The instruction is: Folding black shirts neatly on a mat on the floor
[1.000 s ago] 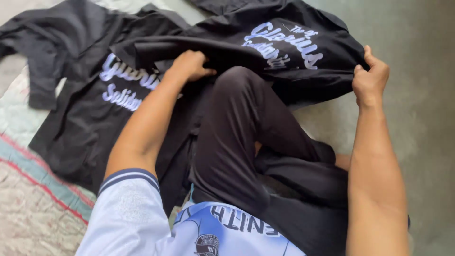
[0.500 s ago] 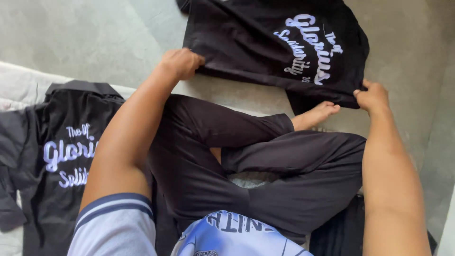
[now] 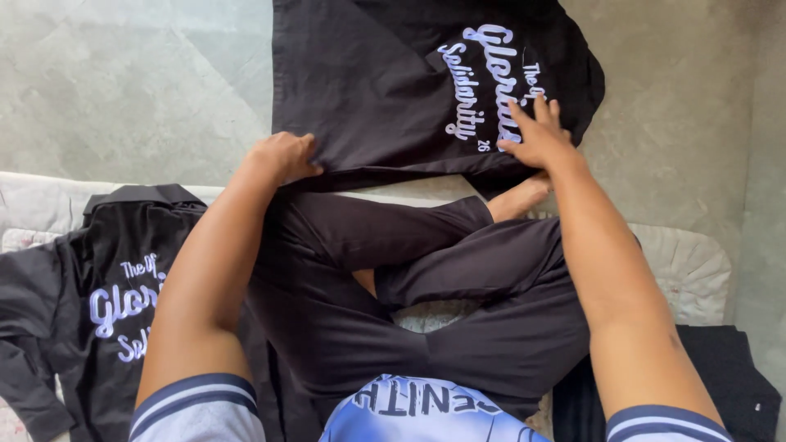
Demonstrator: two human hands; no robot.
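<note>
A black shirt (image 3: pixel 368 90) with pale lilac script lettering lies spread on the grey floor in front of my crossed legs. My left hand (image 3: pixel 282 155) pinches its near edge at the left. My right hand (image 3: pixel 536 135) lies flat, fingers spread, on the printed part near the shirt's right side. Another black shirt (image 3: pixel 106 303) with the same lettering lies on the quilt at my left, out of reach of both hands.
I sit cross-legged in black trousers (image 3: pixel 393 286) on a pale quilted mat (image 3: pixel 688 262), one bare foot (image 3: pixel 520 196) under the shirt's edge. A folded dark cloth (image 3: pixel 737 385) lies at the lower right. Grey concrete floor (image 3: pixel 123 82) spreads beyond.
The shirt has come down flat onto the floor. My right hand let go of its corner and now presses open on the print; my left hand still holds the near edge.
</note>
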